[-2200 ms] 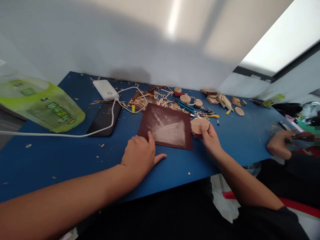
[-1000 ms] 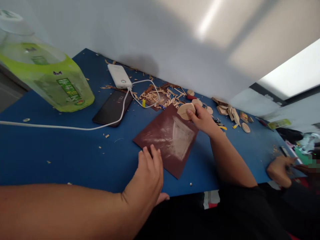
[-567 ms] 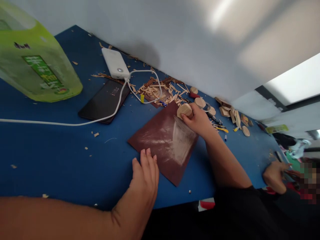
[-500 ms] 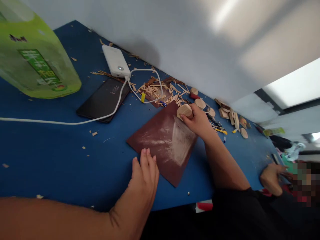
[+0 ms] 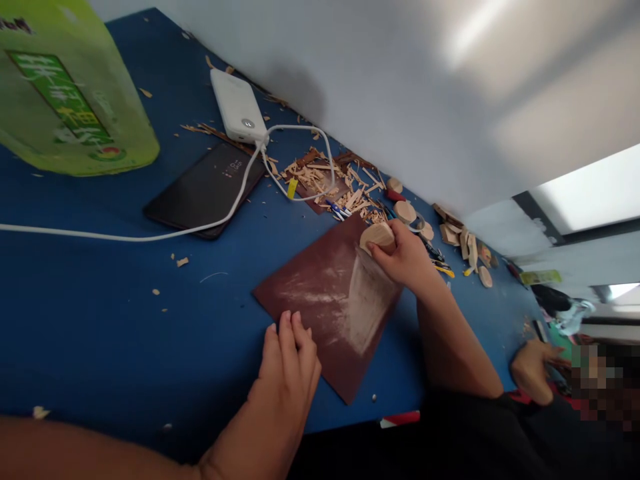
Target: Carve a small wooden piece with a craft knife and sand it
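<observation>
A dark red-brown sheet (image 5: 320,267) with pale dust streaks lies on the blue table (image 5: 100,347). My right hand (image 5: 407,260) grips a round wooden disc (image 5: 377,239) between thumb and fingers at the sheet's upper right corner. Flat on the sheet's lower left edge rests my left hand (image 5: 290,367), fingers stretched out and holding nothing. A wide patch of pale dust covers the right part of the sheet, just below the disc.
Beyond the sheet are wood shavings (image 5: 355,193), a black phone (image 5: 200,190), a white power bank (image 5: 239,107) with its cable and a green bottle (image 5: 75,100). Wood blocks (image 5: 465,243) lie along the wall. Another person's hand (image 5: 533,370) shows at the right.
The view has shifted slightly. My right hand still grips the disc near the same corner, and my left hand remains at the sheet's edge.
</observation>
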{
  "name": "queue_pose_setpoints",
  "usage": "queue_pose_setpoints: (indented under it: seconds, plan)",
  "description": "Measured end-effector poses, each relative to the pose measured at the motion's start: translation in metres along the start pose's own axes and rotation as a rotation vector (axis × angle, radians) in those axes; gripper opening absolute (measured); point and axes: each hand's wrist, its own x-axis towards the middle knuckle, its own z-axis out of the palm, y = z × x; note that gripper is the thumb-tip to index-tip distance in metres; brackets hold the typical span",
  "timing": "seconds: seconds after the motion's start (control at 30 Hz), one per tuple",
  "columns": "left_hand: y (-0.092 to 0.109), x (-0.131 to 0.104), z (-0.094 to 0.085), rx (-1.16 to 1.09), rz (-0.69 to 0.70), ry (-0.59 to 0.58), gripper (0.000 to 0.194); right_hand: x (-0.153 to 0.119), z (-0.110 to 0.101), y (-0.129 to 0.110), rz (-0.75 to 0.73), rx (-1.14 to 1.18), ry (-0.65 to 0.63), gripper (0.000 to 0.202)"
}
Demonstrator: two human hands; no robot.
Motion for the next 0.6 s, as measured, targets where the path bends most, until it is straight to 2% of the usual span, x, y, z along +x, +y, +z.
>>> queue_pose_setpoints:
  seconds: [0.1,0.2,0.33,0.43,0.5,0.53,0.6]
  plan:
    - [0.002,0.0,0.001,0.026,0.004,-0.02,0.065,0.004,0.002,0.006,0.003,0.05,0.025,0.034]
    - [-0.001,0.005,-0.003,0.043,0.01,-0.055,0.053,0.009,0.009,0.008,0.006,0.084,0.077,0.033]
    - [-0.002,0.009,-0.006,0.041,-0.031,-0.09,0.046,-0.002,0.016,-0.013,-0.013,0.091,0.142,0.031]
    - [-0.002,0.007,-0.004,0.028,-0.021,-0.083,0.047,-0.017,0.017,-0.035,-0.147,0.155,0.007,0.026]
    - [-0.002,0.006,-0.003,0.031,-0.006,-0.069,0.046,-0.018,0.018,-0.039,-0.214,0.177,-0.069,0.025]
    - [-0.002,0.006,-0.004,0.034,-0.004,-0.065,0.046,-0.016,0.018,-0.038,-0.199,0.162,-0.049,0.025]
    - [-0.003,0.007,-0.006,0.038,-0.007,-0.07,0.046,-0.009,0.02,-0.03,-0.094,0.1,0.072,0.028]
